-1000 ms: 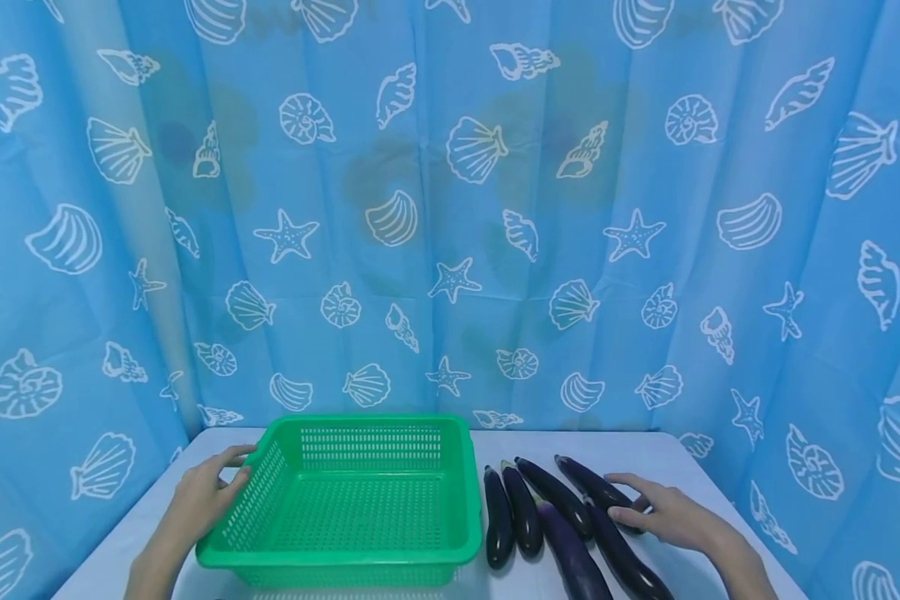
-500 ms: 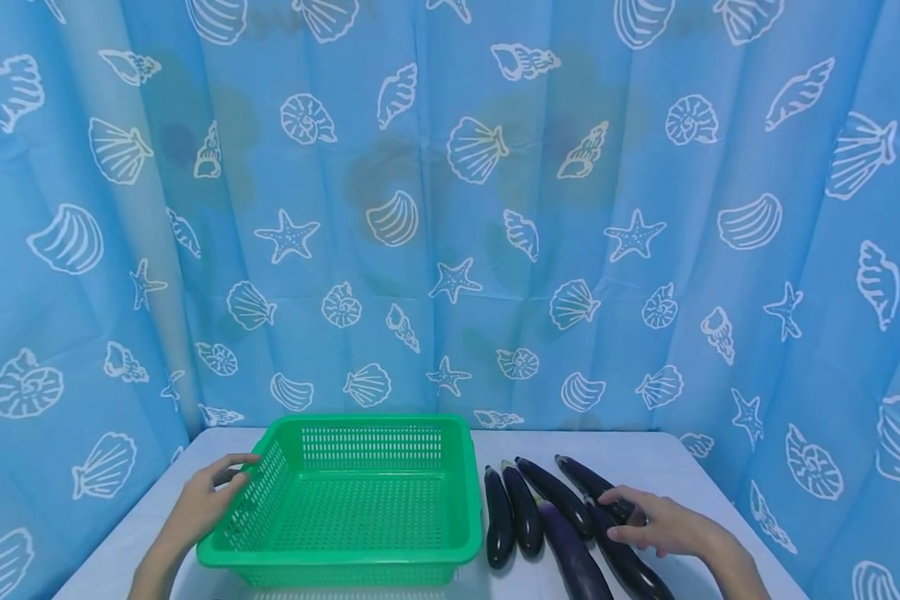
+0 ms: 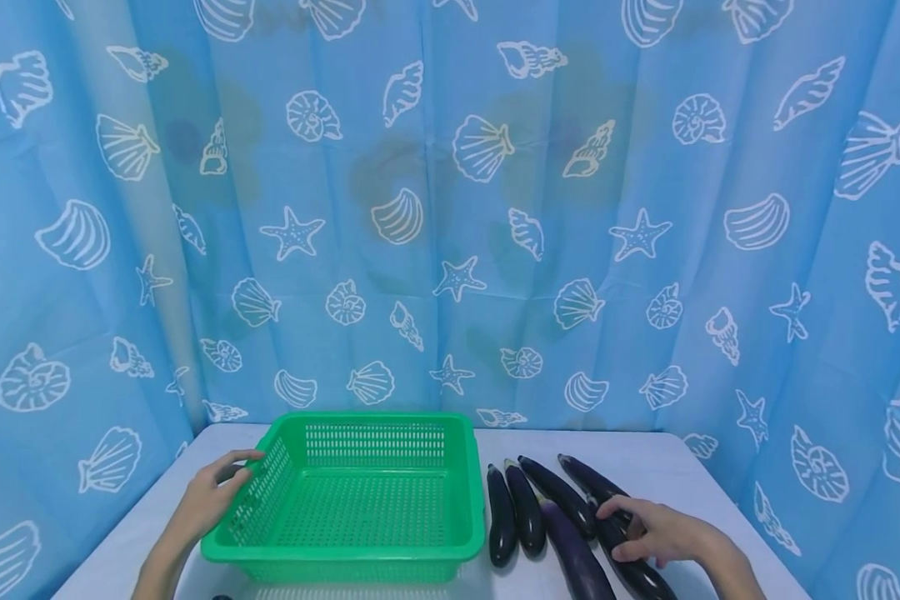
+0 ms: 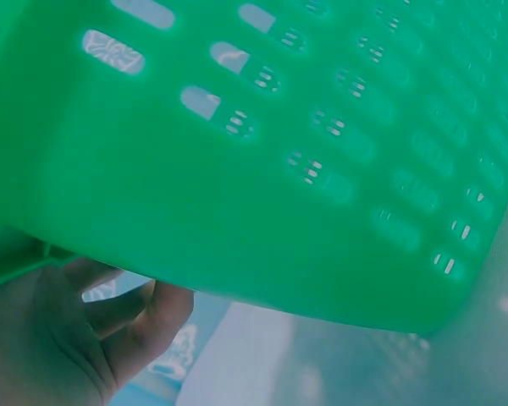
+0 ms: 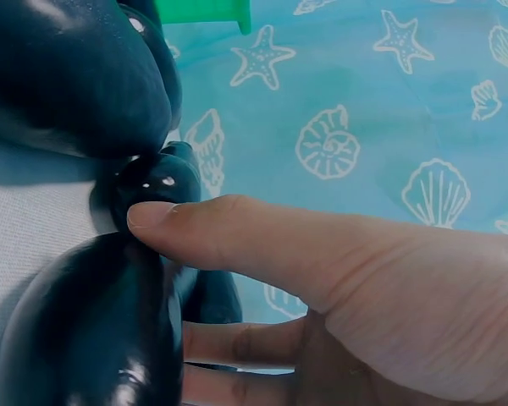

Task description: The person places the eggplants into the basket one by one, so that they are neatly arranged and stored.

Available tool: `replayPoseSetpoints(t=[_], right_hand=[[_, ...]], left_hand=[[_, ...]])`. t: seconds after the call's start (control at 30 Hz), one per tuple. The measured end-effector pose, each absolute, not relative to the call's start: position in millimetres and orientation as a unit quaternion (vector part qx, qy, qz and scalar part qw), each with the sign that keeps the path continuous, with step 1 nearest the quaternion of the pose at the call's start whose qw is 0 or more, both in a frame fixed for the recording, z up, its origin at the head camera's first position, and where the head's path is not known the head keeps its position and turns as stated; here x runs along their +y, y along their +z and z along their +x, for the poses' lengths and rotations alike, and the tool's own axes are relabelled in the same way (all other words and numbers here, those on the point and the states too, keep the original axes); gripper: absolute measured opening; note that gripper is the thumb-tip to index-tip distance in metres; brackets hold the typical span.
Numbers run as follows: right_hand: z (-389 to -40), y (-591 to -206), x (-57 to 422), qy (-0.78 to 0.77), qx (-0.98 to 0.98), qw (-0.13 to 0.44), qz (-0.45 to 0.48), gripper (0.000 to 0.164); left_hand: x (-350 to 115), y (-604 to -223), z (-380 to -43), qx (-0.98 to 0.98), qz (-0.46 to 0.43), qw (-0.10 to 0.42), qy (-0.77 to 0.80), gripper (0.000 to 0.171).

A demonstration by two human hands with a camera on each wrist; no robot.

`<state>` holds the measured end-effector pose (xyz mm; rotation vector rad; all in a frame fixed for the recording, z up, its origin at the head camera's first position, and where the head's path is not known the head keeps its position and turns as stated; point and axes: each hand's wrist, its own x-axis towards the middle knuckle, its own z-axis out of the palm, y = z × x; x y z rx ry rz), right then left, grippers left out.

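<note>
Right hand [image 3: 663, 533]: mine, clasping dark eggplant [image 3: 645, 579], thumb one side, bent fingers other; firmness can't tell. Dark eggplant lies on white table [image 3: 693, 475], well right of green basket [image 3: 345, 553]. Other eggplants [image 3: 502, 517] spread close by, most between it and basket. Left hand [image 3: 210, 497]: at basket's left rim, fingers bent; gripping or merely resting, can't tell. Blue shell-print curtain [image 3: 420, 350] behind.

I have a white tabletop [image 3: 645, 450] in view: green basket [image 3: 345, 553] at the left hand [image 3: 208, 496], 6 eggplants [image 3: 572, 546] by the right hand [image 3: 667, 533].
</note>
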<state>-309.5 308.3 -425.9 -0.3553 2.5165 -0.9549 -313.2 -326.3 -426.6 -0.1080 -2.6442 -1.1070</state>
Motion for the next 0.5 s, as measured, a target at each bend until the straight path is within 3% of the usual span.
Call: replayPoseSetpoints(t=[0.5], right_hand=[[-309.2, -427.2, 305.5, -0.351, 0.905, 0.211, -0.117, 0.051]], left_hand=[[-325.9, -423.8, -312.5, -0.917, -0.035, 0.107, -0.383, 0.049]])
